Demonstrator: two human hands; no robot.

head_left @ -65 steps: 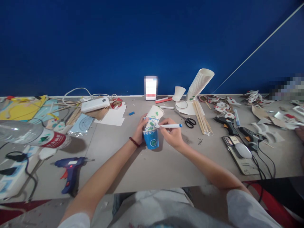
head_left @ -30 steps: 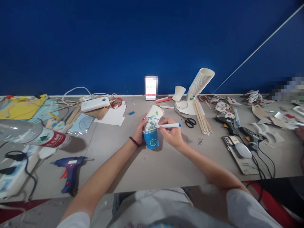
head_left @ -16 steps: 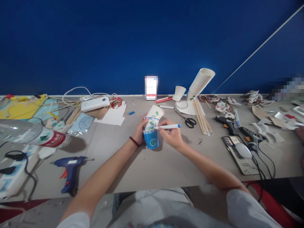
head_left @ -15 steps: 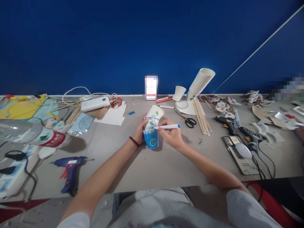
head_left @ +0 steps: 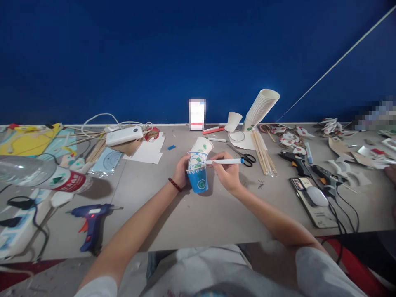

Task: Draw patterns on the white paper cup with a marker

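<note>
My left hand point(head_left: 181, 170) is wrapped round the left side of a stack of paper cups point(head_left: 197, 181), held a little tilted over the middle of the table. The lowest cup is coloured blue with a round green mark, and blue scalloped lines run round the white band above it. A white cup point(head_left: 201, 146) with green marks sticks out at the top. In my right hand point(head_left: 227, 173) is a white marker with a blue end point(head_left: 229, 161), pinched between the fingers. Its tip is at the right side of the patterned band; whether it touches is hard to see.
Scissors point(head_left: 247, 159), wooden sticks point(head_left: 262, 152) and a tall stack of white cups point(head_left: 261, 109) stand or lie behind my right hand. Glue guns point(head_left: 292, 163) and a phone point(head_left: 314, 210) are to the right. At left are a bottle point(head_left: 66, 179) and a blue glue gun point(head_left: 93, 220).
My right hand and the marker have shifted slightly right, away from the cups. The cups have turned a little in my left hand, and the round green mark sits further right.
</note>
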